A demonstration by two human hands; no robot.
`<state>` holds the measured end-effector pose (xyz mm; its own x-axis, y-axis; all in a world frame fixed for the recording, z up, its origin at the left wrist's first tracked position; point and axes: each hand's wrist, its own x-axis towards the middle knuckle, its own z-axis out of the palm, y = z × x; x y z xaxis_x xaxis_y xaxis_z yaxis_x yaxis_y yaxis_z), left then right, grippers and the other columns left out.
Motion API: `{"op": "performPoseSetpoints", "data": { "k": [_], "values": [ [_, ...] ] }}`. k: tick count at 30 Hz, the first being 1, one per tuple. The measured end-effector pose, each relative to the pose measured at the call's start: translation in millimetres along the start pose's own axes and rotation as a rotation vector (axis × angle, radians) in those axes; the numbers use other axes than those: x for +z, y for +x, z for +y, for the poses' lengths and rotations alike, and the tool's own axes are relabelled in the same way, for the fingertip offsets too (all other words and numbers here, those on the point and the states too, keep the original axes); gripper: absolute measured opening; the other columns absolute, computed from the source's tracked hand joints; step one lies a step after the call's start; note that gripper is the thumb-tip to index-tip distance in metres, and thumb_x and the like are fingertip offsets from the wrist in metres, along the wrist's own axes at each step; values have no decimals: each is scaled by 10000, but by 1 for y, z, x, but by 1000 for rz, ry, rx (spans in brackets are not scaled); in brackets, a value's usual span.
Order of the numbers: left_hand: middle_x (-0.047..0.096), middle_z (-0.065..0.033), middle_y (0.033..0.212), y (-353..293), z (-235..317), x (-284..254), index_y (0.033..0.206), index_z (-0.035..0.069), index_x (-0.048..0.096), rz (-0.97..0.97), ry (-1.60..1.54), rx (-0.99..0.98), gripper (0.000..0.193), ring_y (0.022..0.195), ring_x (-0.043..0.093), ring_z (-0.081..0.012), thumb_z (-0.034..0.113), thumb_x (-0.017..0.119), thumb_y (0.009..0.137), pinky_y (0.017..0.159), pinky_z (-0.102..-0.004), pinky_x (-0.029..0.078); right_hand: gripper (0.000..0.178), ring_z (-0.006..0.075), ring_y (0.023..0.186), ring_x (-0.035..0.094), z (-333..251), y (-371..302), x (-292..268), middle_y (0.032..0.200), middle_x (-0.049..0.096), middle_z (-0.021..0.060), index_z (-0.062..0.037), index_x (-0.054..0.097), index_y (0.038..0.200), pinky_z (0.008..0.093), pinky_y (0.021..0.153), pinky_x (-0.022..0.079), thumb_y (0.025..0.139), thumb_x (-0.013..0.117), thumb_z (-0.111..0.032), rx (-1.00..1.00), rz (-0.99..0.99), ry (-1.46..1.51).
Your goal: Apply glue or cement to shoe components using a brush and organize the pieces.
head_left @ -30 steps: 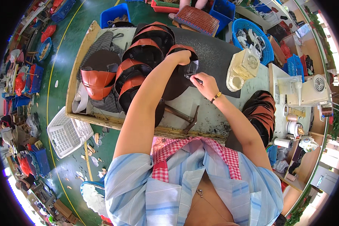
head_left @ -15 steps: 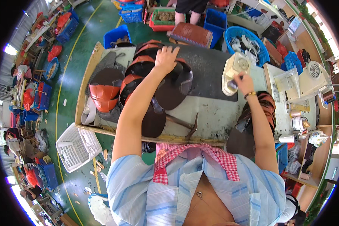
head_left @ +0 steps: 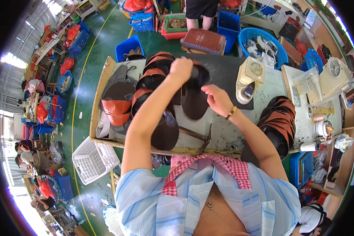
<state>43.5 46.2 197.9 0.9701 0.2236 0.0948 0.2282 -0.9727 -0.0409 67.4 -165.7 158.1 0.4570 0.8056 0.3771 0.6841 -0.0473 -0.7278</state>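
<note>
My left hand (head_left: 181, 69) grips the top of a dark brown slipper (head_left: 195, 103), which is tilted and smeared by motion. Close to that slipper's right edge is my right hand (head_left: 219, 101), fingers apart and stretched toward it, holding nothing I can see. Right of both hands stands a cream glue-pot-like device (head_left: 249, 70) with a dark object (head_left: 248, 91) on its front part. Along the left runs a row of overlapping slippers (head_left: 148, 80) with red-brown and black straps. More slippers (head_left: 278, 124) are stacked beside my right forearm.
A hammer (head_left: 202, 138) lies at the table's near edge, below a black mat (head_left: 224, 65). Red-brown slipper pieces (head_left: 117, 106) sit at the left. A white basket (head_left: 93, 161) stands on the floor; a sewing machine (head_left: 330, 84) is at right. Another person (head_left: 200, 10) stands beyond.
My right hand has left the cream device and moved left to the slipper; the dark object it held stays on the device. My left hand has raised the slipper off the row.
</note>
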Motion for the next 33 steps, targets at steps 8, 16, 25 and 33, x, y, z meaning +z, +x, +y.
{"op": "performPoseSetpoints", "data": {
  "k": [8,16,25,33],
  "values": [
    [584,-236,1015,-100,7,111,1230,9,498,421,-651,-284,416,916,579,-406,0,528,815,807,-459,475,551,339,1091,545,72,4,44,1202,526,186,6,474,1229,390,904,463,684,486,87,44,-243,-99],
    [600,-241,1050,-105,-7,125,1214,-8,489,249,-605,-383,467,966,584,-394,-57,511,750,840,-444,472,714,240,1360,285,33,-26,106,1477,287,121,-20,314,1393,416,1120,191,780,574,-278,-154,-520,-624],
    [609,-238,1017,-89,-7,101,1202,4,486,199,-564,-328,482,961,593,-389,-66,511,726,835,-445,481,563,221,1280,404,18,-82,73,1375,435,112,-13,488,1267,387,1074,292,761,624,-218,-226,-607,-485],
    [651,-162,882,-27,15,-9,915,59,659,-180,92,117,203,861,631,-349,117,628,723,767,-438,525,223,220,753,670,4,30,-4,800,673,126,-20,637,859,307,680,523,770,452,66,93,-78,169]
  ]
}}
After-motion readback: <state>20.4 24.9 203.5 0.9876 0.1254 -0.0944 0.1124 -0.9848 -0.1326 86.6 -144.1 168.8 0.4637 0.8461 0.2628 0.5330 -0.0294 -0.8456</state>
